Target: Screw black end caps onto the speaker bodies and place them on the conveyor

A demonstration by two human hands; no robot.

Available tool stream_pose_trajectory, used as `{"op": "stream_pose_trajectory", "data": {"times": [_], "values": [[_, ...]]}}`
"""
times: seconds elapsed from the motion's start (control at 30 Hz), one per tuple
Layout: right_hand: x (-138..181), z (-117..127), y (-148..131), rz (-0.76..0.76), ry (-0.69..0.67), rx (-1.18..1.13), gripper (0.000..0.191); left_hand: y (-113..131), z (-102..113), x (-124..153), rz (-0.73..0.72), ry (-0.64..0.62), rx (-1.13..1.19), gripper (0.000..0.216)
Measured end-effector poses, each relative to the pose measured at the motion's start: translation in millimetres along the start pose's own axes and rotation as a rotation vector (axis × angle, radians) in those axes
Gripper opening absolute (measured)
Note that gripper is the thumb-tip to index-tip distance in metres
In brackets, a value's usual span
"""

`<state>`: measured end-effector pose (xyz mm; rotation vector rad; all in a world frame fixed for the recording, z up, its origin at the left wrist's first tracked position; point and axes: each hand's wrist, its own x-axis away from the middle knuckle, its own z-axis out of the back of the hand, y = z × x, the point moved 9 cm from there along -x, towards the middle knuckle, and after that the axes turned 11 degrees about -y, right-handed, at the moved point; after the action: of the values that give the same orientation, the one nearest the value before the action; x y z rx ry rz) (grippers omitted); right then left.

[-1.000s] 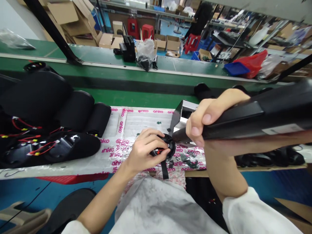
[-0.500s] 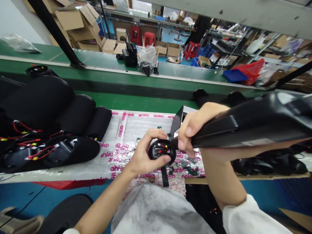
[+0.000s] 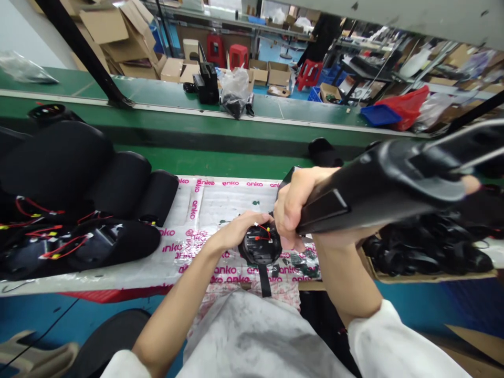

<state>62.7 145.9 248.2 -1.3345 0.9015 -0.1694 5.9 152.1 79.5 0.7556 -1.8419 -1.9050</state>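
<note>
In front of me on the bench stands a round black housing (image 3: pixel 260 245), its open end up, with red wires and small white and yellow connectors inside. A black strap (image 3: pixel 265 283) hangs from its near side. My left hand (image 3: pixel 244 227) curls over the housing's far left rim, its fingertips partly hidden. My right hand (image 3: pixel 295 202) is closed around a long black plastic body (image 3: pixel 366 189), which slants up to the right and looks blurred at its near end. The fingers of both hands almost meet beside the housing's rim.
Several black fabric-covered cylinders (image 3: pixel 129 181) with red wires lie at left. Many small black parts fill a cardboard tray (image 3: pixel 433 275) at right. White wrap printed "anko" (image 3: pixel 197 210) covers the bench. A green ledge (image 3: pixel 157 118) runs behind, and a black post (image 3: pixel 84 52) rises from it.
My left thumb has left the housing's near rim, and that hand has shifted to its far side. The long black body has swung, its near end now turned more toward me.
</note>
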Motion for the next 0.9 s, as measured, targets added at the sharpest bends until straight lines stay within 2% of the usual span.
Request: {"op": "stream_pose_trajectory", "data": {"times": [0.1,0.2,0.3,0.4,0.5,0.57,0.6,0.67,0.73,0.77,0.83,0.9], "values": [[0,0,2,-0.052,-0.052,-0.094,0.090,-4,2,0,0.008,0.017,-0.017,0.066],[3,1,10,-0.109,-0.011,-0.125,0.087,-11,8,0,0.014,0.061,-0.050,0.069],[6,-2,10,-0.022,0.029,-0.152,0.090,-15,16,2,0.019,0.137,-0.089,0.068],[11,-3,3,0.039,0.057,-0.072,0.093,-12,18,11,0.021,0.209,-0.114,0.071],[30,17,-21,0.084,0.200,0.007,0.091,-6,13,37,0.009,0.379,-0.133,0.064],[54,39,-44,0.134,0.361,0.050,0.078,-3,3,61,-0.019,0.504,-0.176,0.055],[67,50,-55,0.150,0.425,0.079,0.070,-2,-6,70,-0.035,0.533,-0.216,0.060],[91,65,-67,0.171,0.502,0.147,0.060,-3,-23,83,-0.044,0.567,-0.319,0.088],[110,73,-62,0.181,0.522,0.208,0.065,-5,-35,88,-0.031,0.624,-0.416,0.108],[118,75,-55,0.204,0.532,0.228,0.074,-6,-37,88,-0.023,0.660,-0.455,0.110],[131,76,-37,0.288,0.541,0.257,0.090,-5,-39,87,-0.020,0.720,-0.511,0.104],[140,73,-17,0.348,0.566,0.304,0.095,-3,-39,84,-0.024,0.752,-0.552,0.097]]}}
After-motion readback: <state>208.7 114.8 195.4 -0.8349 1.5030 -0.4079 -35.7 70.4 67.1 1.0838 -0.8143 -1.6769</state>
